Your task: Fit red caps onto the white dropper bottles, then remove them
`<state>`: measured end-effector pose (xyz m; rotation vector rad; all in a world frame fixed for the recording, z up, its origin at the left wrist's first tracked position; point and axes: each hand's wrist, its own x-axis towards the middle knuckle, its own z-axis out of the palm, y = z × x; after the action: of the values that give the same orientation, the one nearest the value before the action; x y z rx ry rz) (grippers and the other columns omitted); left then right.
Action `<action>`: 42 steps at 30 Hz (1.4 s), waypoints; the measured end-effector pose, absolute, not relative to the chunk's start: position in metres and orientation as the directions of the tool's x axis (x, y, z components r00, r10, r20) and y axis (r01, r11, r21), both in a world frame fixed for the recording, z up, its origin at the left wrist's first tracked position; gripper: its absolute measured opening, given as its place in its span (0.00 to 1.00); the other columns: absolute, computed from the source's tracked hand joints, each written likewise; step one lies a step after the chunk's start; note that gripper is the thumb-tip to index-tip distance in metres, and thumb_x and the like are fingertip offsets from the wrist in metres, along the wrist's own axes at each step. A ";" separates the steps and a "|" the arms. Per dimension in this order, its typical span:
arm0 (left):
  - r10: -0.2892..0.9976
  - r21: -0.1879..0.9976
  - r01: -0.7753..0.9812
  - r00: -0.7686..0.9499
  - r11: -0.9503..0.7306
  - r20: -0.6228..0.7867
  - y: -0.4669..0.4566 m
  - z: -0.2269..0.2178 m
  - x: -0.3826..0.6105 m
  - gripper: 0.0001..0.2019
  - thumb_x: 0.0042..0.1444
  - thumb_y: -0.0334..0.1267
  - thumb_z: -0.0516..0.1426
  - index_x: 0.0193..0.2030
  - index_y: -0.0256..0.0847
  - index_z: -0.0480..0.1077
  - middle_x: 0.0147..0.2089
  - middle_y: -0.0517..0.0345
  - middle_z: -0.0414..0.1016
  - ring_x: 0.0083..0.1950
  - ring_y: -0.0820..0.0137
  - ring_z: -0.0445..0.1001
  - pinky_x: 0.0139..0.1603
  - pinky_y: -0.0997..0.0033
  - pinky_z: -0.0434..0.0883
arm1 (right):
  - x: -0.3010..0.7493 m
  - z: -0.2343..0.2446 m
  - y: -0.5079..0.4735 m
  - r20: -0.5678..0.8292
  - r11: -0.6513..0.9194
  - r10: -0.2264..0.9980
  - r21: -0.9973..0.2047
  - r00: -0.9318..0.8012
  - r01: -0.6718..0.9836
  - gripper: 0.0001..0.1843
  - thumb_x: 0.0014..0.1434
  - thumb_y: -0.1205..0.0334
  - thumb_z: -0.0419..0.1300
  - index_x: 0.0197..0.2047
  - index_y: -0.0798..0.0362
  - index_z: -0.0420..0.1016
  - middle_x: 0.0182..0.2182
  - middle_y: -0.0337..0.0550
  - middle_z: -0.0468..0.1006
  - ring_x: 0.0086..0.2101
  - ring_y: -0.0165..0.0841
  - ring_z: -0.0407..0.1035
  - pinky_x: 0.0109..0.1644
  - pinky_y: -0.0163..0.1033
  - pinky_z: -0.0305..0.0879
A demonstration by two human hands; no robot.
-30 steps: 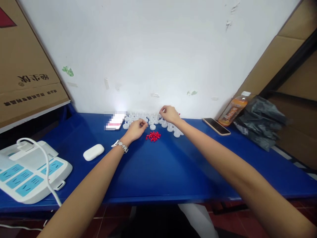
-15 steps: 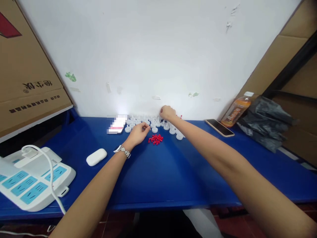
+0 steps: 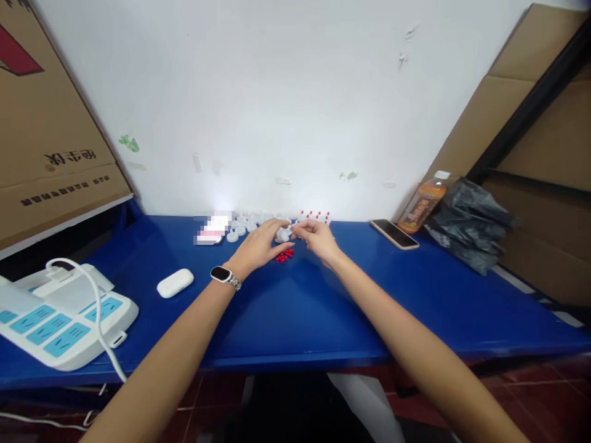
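Note:
My left hand (image 3: 263, 247) is at the middle of the blue table, thumb and fingers spread around a white nozzle cap (image 3: 283, 235); whether it touches the cap is unclear. The fingertips of my right hand (image 3: 318, 239) are pinched together at the narrow end of that cap. Just below the hands lies a small pile of red tips (image 3: 284, 256). Several white caps (image 3: 241, 231) stand behind and left of my left hand. Behind my right hand are several white caps with red tips (image 3: 318, 215), partly hidden.
A white power strip (image 3: 69, 326) with a cable and a white earbud case (image 3: 175, 283) lie at the left. A blurred-out phone or card (image 3: 213, 229) is near the wall. At the right are a phone (image 3: 394, 234), an orange drink bottle (image 3: 422, 203) and a dark plastic bag (image 3: 475, 224).
My right hand has come from the caps by the wall down towards my left hand. My left hand's fingers have spread. The red-tipped caps show more, and the view has shifted slightly.

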<state>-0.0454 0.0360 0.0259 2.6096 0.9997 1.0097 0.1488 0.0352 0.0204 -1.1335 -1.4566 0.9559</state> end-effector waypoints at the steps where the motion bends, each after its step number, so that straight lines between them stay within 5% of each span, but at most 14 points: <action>1: 0.634 0.374 0.516 0.567 -0.771 0.526 0.036 0.026 -0.045 0.18 0.65 0.48 0.55 0.58 0.44 0.66 0.54 0.49 0.72 0.45 0.64 0.73 0.48 0.62 0.71 | 0.146 0.017 0.033 0.235 0.241 0.970 -0.957 -0.055 0.163 0.19 0.52 0.46 0.65 0.36 0.54 0.75 0.29 0.43 0.79 0.27 0.32 0.70 0.29 0.35 0.62; 9: 0.600 0.338 0.498 0.610 -0.799 0.518 0.038 0.028 -0.043 0.15 0.65 0.41 0.56 0.57 0.43 0.68 0.51 0.52 0.74 0.45 0.65 0.73 0.52 0.62 0.70 | 0.141 0.006 0.022 0.413 0.415 0.904 -0.793 -0.106 0.447 0.16 0.67 0.49 0.49 0.33 0.50 0.65 0.25 0.35 0.70 0.28 0.31 0.66 0.37 0.36 0.62; 17: 0.586 0.254 0.537 0.649 -0.805 0.486 0.030 0.031 -0.043 0.16 0.66 0.42 0.54 0.58 0.42 0.67 0.53 0.48 0.73 0.53 0.61 0.72 0.56 0.60 0.68 | 0.138 0.006 0.015 0.416 0.367 0.903 -0.617 -0.108 0.696 0.17 0.71 0.52 0.41 0.37 0.49 0.63 0.28 0.39 0.72 0.32 0.35 0.68 0.38 0.37 0.60; 25: 0.547 0.150 0.554 0.674 -0.819 0.496 0.028 0.035 -0.040 0.15 0.69 0.47 0.49 0.54 0.40 0.66 0.52 0.47 0.73 0.54 0.59 0.70 0.55 0.59 0.68 | 0.135 0.006 0.018 0.461 0.444 0.880 -0.715 -0.112 0.540 0.22 0.69 0.46 0.43 0.29 0.50 0.63 0.25 0.38 0.69 0.30 0.33 0.65 0.36 0.37 0.61; 29: 0.522 0.155 0.545 0.623 -0.824 0.583 0.031 0.042 -0.051 0.16 0.69 0.48 0.50 0.55 0.40 0.66 0.51 0.48 0.72 0.54 0.60 0.69 0.55 0.61 0.67 | 0.146 0.008 0.031 0.250 0.233 0.968 -0.933 0.029 0.273 0.24 0.65 0.41 0.46 0.24 0.48 0.54 0.19 0.35 0.59 0.21 0.30 0.56 0.25 0.35 0.55; 32: 0.609 0.243 0.636 0.454 -0.733 0.650 0.037 0.046 -0.068 0.17 0.68 0.51 0.50 0.54 0.41 0.67 0.48 0.49 0.72 0.48 0.61 0.70 0.50 0.62 0.67 | 0.161 0.011 0.036 0.196 0.164 0.975 -0.956 0.109 0.244 0.23 0.64 0.42 0.47 0.23 0.48 0.53 0.17 0.34 0.57 0.19 0.29 0.52 0.23 0.34 0.51; 36: 0.698 0.354 0.638 0.429 -0.684 0.574 0.046 0.035 -0.074 0.20 0.68 0.52 0.50 0.57 0.42 0.68 0.49 0.50 0.73 0.45 0.63 0.71 0.48 0.64 0.68 | 0.163 0.010 0.026 0.407 0.357 0.913 -0.749 -0.037 0.558 0.19 0.63 0.47 0.53 0.28 0.51 0.67 0.22 0.36 0.69 0.25 0.30 0.62 0.31 0.34 0.57; 42: 0.723 0.396 0.608 0.522 -0.688 0.454 0.052 0.013 -0.060 0.23 0.67 0.54 0.50 0.59 0.41 0.68 0.53 0.48 0.74 0.49 0.61 0.73 0.52 0.61 0.69 | 0.137 0.004 0.014 0.369 0.458 0.879 -0.485 -0.301 0.745 0.11 0.62 0.54 0.59 0.34 0.50 0.77 0.27 0.37 0.75 0.30 0.31 0.67 0.34 0.35 0.55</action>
<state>-0.0605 0.0524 0.0134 2.5721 1.1381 0.8993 0.1370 0.0137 0.0038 -1.3485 -2.1187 0.2952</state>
